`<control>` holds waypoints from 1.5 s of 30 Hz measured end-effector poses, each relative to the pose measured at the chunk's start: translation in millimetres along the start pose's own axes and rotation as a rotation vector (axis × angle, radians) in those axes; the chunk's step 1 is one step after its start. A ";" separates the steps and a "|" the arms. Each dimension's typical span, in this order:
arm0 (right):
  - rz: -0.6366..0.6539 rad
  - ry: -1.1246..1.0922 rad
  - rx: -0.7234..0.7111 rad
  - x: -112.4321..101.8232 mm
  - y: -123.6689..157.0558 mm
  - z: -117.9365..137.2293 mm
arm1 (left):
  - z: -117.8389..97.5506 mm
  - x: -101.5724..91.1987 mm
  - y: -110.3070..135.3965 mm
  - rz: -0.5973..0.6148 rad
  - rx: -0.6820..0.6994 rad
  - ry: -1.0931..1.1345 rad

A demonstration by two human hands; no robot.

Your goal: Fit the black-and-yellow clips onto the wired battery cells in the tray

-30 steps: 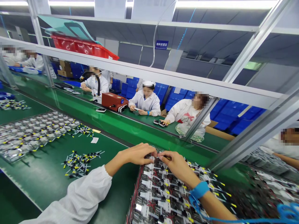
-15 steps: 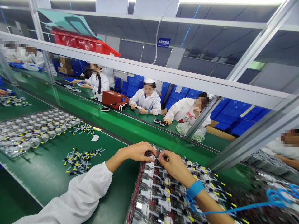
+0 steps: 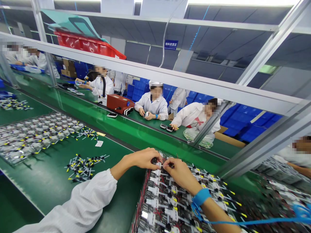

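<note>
My left hand is closed in a pinch over the far end of a clear tray filled with rows of small parts. Facing it, my right hand also pinches, its fingertips nearly touching the left ones. Whatever lies between the fingers is too small and covered to name. The tray's parts have white bodies, red wires, black pieces and pale strips with yellow ends. Around my right wrist runs a blue strap with a coiled cord.
Left of my hands, a loose pile of black parts with pale strips lies on the green table. Another filled tray and a paper slip lie beyond. A metal frame bar crosses ahead; co-workers sit behind it.
My right hand has shifted slightly left, closer to the left fingertips. My left hand is almost still. Across the line, a person in white has appeared behind the seated co-workers.
</note>
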State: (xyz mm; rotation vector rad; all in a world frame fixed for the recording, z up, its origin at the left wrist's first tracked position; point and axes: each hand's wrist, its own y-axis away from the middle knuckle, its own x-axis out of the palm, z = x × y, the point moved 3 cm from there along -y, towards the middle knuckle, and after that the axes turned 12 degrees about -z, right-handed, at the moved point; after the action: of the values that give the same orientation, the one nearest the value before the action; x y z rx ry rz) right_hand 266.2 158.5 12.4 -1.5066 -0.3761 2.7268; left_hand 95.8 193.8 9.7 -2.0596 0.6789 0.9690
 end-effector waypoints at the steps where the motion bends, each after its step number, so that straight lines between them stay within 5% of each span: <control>1: 0.001 0.004 -0.002 0.1 0.0 0.3 | 0.2 0.2 0.0 -0.004 0.003 0.004; 20: 0.007 -0.012 -0.002 3.8 0.8 1.9 | 4.9 4.1 -2.2 -0.034 0.046 0.112; 34: -0.037 0.116 -0.067 -11.6 7.6 9.0 | -2.3 -9.1 2.2 -0.040 -0.092 0.069; 38: -0.073 0.150 -0.040 -35.9 14.8 -4.5 | 14.4 -35.5 38.5 -0.123 -0.191 -0.106; 42: -0.039 0.104 -0.007 -57.4 18.0 -24.2 | 60.9 -59.5 120.5 -0.081 -0.658 -0.528; 45: -0.035 0.054 0.027 -64.9 17.5 -33.3 | 81.8 -60.0 177.4 0.002 -0.849 -0.653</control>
State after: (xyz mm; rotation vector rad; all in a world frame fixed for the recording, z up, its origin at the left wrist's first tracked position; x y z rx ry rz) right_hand 331.0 140.7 45.8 -1.5485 -0.3596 2.6481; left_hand -98.0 165.1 -48.4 -2.1699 -0.1218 2.0451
